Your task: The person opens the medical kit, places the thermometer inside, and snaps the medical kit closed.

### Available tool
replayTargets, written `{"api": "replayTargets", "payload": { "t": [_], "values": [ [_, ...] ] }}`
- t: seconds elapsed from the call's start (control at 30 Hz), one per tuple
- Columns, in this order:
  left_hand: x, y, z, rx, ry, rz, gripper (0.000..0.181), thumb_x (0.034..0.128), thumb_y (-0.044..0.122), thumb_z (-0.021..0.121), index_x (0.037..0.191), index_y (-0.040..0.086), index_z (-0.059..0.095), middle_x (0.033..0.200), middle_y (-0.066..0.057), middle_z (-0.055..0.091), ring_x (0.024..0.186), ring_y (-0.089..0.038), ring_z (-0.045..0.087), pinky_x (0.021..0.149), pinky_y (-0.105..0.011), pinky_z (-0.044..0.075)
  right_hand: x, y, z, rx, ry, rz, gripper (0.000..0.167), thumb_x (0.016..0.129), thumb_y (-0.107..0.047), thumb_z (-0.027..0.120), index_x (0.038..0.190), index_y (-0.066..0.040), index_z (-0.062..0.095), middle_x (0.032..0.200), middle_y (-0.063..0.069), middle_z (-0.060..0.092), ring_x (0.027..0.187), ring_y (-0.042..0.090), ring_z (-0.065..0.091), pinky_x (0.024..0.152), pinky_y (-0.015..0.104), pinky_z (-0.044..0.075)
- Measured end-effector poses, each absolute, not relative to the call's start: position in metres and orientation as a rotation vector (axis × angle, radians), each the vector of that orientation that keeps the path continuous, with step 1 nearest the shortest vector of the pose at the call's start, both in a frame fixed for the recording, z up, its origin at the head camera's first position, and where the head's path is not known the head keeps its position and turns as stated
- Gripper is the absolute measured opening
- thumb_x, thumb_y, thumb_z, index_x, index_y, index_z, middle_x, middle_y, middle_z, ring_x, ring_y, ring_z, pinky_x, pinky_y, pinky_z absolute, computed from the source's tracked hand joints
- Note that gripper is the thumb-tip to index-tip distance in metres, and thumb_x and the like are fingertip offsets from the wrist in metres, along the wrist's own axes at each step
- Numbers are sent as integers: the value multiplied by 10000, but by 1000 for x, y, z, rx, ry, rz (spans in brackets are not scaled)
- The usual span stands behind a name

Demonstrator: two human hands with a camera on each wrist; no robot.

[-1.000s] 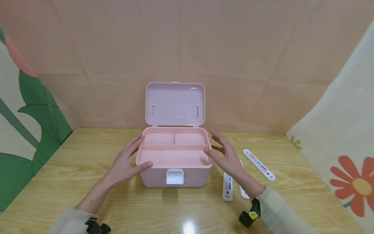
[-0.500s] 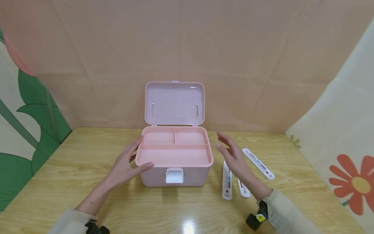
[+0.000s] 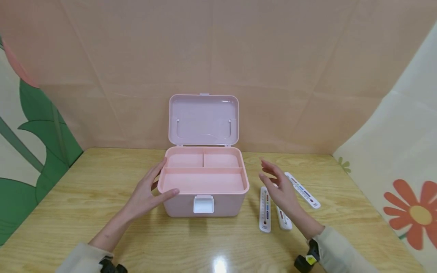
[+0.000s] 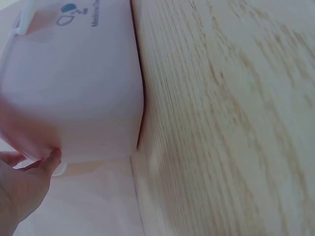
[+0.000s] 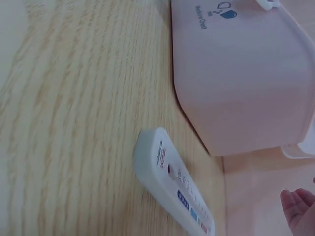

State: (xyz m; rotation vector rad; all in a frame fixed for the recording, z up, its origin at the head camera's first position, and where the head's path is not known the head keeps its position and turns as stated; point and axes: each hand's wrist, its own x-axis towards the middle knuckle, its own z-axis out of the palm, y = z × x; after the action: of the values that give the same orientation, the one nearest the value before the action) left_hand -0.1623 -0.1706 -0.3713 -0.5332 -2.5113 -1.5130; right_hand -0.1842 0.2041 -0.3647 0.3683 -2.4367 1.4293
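A pink box (image 3: pixel 218 206) with its lid (image 3: pixel 203 119) raised stands on the table; its divided tray (image 3: pixel 205 182) holds nothing. My left hand (image 3: pixel 145 195) rests against the box's left side, thumb near the front rim; in the left wrist view the fingers touch the box (image 4: pixel 83 88). To the right of the box my right hand (image 3: pixel 283 191) hovers with loosely bent fingers, holding nothing. Around it lie white thermometers: one (image 3: pixel 264 210) nearest the box, one (image 3: pixel 284 219) partly under the hand in view, and one (image 3: pixel 304 190) farther right. The right wrist view shows a thermometer (image 5: pixel 172 182) beside the box.
The wooden table (image 3: pixel 218 242) reaches back to a plain hanging cloth (image 3: pixel 290 76). Patterned cloths hang at both sides, with green leaves (image 3: pixel 44 151) on the left and a red flower (image 3: pixel 420 214) on the right.
My right hand has moved away from the box's right side, rightward over the thermometers. My left hand has stayed at the box.
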Motion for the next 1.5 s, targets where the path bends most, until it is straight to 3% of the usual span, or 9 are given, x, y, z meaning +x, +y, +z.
{"api": "replayTargets", "payload": {
  "t": [0.53, 1.23, 1.4, 1.5],
  "values": [
    [-162, -172, -372, -541, -2499, -1516, 893, 829, 217, 746, 1534, 114, 208, 1547, -143, 270, 1371, -327, 344, 1039, -516, 407, -176, 216, -369, 318, -2477, 1346, 435, 924, -38, 597, 1346, 8, 502, 1260, 228, 590, 1113, 326, 577, 811, 105, 465],
    [-163, -173, -375, -544, -2504, -1491, 889, 837, 234, 733, 1541, 153, 196, 1557, -143, 247, 1380, -348, 321, 1032, -552, 401, -170, 227, -379, 293, -2614, 1270, 481, 887, -50, 645, 1329, 44, 482, 1230, 276, 585, 1102, 401, 584, 827, 252, 508],
    [-163, -173, -376, -543, -2509, -1484, 888, 839, 240, 732, 1541, 160, 195, 1559, -136, 247, 1383, -343, 316, 1029, -556, 403, -166, 227, -379, 311, -2623, 1273, 512, 876, -80, 675, 1327, 56, 475, 1245, 280, 569, 1097, 408, 578, 835, 373, 540],
    [-163, -173, -376, -540, -2511, -1485, 888, 838, 239, 732, 1542, 162, 195, 1559, -137, 247, 1383, -344, 315, 1028, -557, 404, -164, 227, -379, 312, -2633, 1261, 530, 861, -87, 695, 1318, 73, 479, 1245, 282, 568, 1089, 411, 580, 806, 357, 552]
  ]
}}
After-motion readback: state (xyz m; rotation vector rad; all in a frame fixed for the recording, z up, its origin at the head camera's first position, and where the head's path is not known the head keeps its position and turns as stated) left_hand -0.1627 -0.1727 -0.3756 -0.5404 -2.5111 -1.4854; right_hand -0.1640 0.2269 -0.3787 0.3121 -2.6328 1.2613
